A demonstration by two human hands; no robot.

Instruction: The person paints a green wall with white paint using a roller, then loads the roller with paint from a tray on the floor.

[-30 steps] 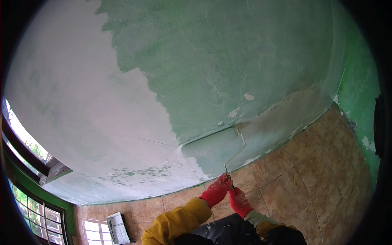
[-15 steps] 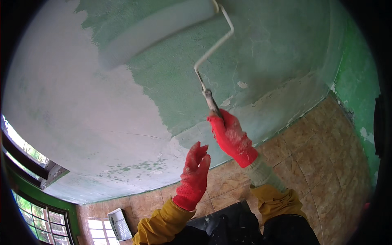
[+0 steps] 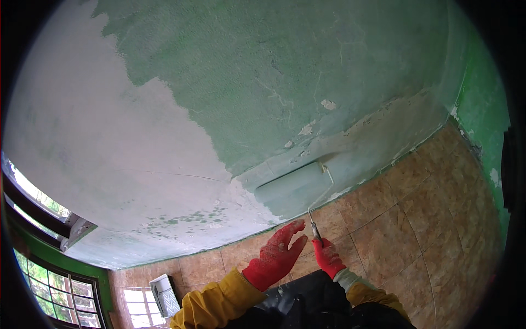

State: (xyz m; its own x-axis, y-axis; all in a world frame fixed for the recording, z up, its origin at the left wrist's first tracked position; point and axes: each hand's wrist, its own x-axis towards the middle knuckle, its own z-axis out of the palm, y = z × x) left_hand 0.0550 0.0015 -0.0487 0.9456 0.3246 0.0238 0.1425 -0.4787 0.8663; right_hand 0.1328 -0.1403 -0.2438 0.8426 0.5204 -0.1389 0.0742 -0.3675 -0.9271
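My right hand (image 3: 329, 259), in a red glove, is closed around the handle of a paint roller (image 3: 293, 183). The roller's long sleeve lies against the low part of the wall, just above the floor, and its bent wire frame runs back to the grip. My left hand (image 3: 275, 256), gloved in red with pale smears, hangs beside the handle with its fingers apart and nothing in it. Pale paint covers the left of the wall (image 3: 219, 98); green shows on the right, with a ragged border between them.
A paint tray (image 3: 164, 295) stands on the brown tiled floor (image 3: 394, 219) at lower left. Windows (image 3: 60, 293) are at the far left. Flaked patches (image 3: 307, 129) mark the green area, and a bright green side wall (image 3: 485, 131) rises at right.
The roller has come down from the top of the wall to its low part near the floor. My right hand has dropped with it; my left hand has shifted slightly right and down.
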